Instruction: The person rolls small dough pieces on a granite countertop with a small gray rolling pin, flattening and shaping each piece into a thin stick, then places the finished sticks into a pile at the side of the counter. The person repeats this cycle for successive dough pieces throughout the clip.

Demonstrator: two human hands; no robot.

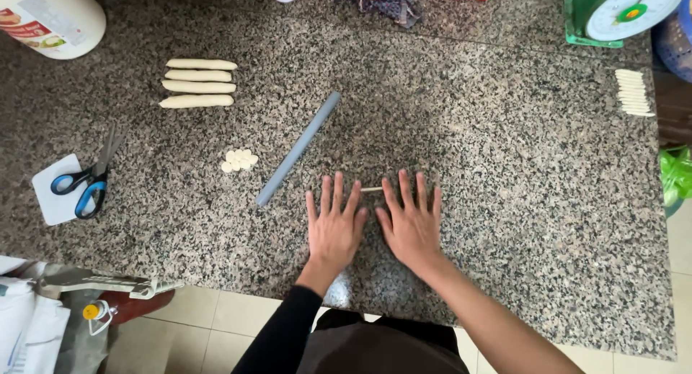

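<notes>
Both hands, left (333, 226) and right (411, 226), flat and unclenched over thin dough strip (372, 189) on table (504, 201); could snap from uneven pressing between palms.

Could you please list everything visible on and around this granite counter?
dough logs: four, cream, stacked far left
dough discs: small cluster, cream, beside the rod
rod: one, grey-blue, lying diagonally mid-counter
thin dough strip: one, cream, under both hands' fingers
thin dough sticks: a row, cream, far right
scissors: one, blue-handled, on a white card
scale: one, green, top right
left hand: flat on the strip
right hand: flat on the strip
</notes>
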